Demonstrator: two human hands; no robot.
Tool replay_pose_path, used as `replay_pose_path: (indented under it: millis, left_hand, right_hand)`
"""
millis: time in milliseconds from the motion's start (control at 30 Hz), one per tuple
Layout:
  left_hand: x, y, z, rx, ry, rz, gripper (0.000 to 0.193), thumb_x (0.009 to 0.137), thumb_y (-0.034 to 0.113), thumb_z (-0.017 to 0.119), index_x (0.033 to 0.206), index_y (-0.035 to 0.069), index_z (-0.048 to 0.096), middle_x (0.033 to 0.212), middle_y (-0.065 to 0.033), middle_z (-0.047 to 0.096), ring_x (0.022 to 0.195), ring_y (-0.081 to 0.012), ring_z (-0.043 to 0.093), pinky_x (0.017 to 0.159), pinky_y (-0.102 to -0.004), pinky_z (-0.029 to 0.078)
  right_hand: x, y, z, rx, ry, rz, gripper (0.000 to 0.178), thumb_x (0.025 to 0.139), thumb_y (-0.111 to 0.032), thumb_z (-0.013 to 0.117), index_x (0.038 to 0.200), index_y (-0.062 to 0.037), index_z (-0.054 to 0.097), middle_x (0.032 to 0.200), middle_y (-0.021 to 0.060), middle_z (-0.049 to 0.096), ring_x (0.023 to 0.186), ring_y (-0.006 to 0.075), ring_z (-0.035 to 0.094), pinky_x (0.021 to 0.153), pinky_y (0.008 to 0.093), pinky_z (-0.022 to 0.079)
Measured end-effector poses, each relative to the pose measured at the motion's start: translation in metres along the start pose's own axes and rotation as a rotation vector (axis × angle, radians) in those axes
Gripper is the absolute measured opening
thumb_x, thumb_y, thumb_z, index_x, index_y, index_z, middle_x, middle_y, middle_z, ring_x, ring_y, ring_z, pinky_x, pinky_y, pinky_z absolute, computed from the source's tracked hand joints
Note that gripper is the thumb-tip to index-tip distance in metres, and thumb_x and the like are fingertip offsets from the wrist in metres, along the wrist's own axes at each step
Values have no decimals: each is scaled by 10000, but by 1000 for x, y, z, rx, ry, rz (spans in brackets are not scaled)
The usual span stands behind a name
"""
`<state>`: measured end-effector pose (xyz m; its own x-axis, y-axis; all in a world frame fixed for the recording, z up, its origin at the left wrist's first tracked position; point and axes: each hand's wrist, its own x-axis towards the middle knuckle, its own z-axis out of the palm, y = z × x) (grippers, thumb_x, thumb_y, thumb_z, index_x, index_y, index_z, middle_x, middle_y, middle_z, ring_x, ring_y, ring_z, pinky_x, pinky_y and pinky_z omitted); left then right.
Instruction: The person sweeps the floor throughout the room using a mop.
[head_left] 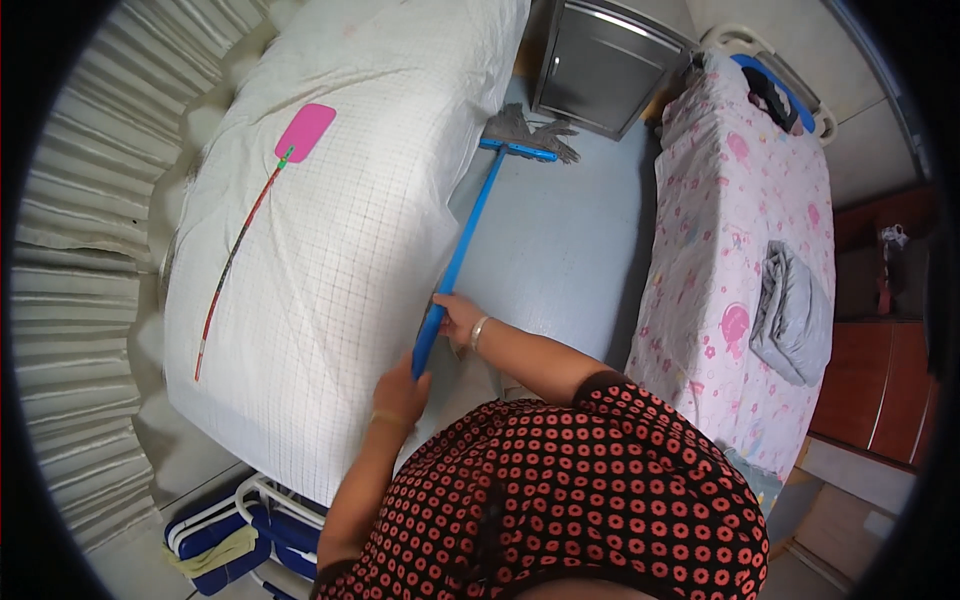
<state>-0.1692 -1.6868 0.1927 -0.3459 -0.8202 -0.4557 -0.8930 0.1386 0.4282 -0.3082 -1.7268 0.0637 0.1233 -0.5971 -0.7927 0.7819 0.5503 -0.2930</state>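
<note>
A mop [466, 232] with a long blue handle and a grey string head runs away from me along the side of the white-covered bed. Its head [515, 130] lies on the grey-blue floor in front of a metal cabinet. My left hand [402, 390] is closed round the near end of the handle. Farther up, my right hand [461, 318], with a bracelet at the wrist, grips the same handle. The far strands spread out loosely beyond the blue crossbar.
To the left, a bed [340, 270] with a white checked cover carries a pink fly swatter [306, 134]. A pink patterned bed [690, 250] with a folded grey cloth [790, 315] stands right. The metal cabinet [606, 68] is ahead; blue folding chairs [220, 540] stand lower left.
</note>
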Motion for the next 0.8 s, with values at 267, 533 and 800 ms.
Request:
replay_pose_path:
  millis: [267,533,800]
  left_hand:
    - [140,5,-19,13,33,74,291,707,233,481,951,76,464,801,-188,548,738,-354,518,661,-420,407]
    - [54,-23,-67,137,-179,-16,439,720,269,497,1110,140,343,722,-200,550,690,-356,531,613,-435,419]
    - [-51,-20,-154,146,-169,-135,469,616,208,617,1039,84,457,599,-158,537,546,-310,533,507,-389,419]
  right_hand:
    - [9,-54,7,-1,59,-41,206,791,-228,430,744,-28,450,650,82,489,532,165,492,489,300,419]
    - [37,-43,3,-133,242,27,278,805,-272,402,862,-1,422,710,90,469,590,206,510,520,324,439]
    - [61,-42,33,-103,31,228,329,793,-289,420,906,20,432,742,142,512,652,253,520,599,367,454]
